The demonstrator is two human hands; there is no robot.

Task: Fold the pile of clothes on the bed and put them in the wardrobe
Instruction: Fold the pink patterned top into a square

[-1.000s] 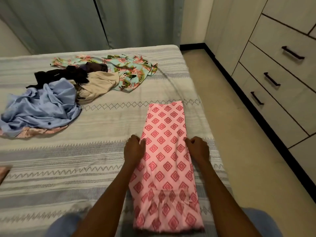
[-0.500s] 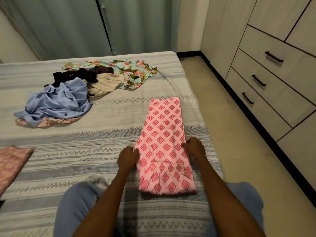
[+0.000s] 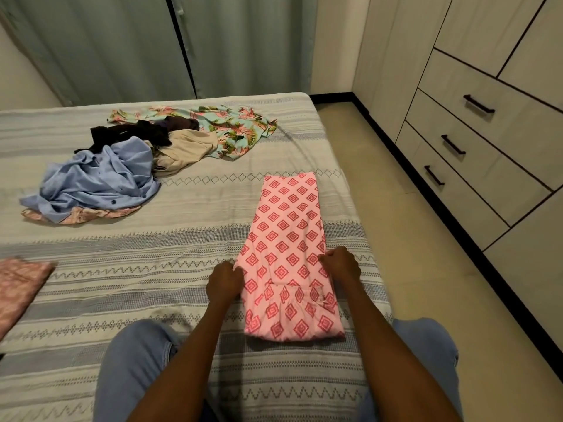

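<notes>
On the bed, both hands have slid nearer along the pink diamond-print garment; left hand and right hand pinch its long edges, near end doubled over.

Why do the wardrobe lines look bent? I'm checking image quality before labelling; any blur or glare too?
Head view: wide-angle distortion bows the wardrobe panel lines and the bed edge; soft, even indoor light, no glare; faint shadows beside the pink patterned garment; slight motion blur on the pinkish cloth at the left edge.
</notes>
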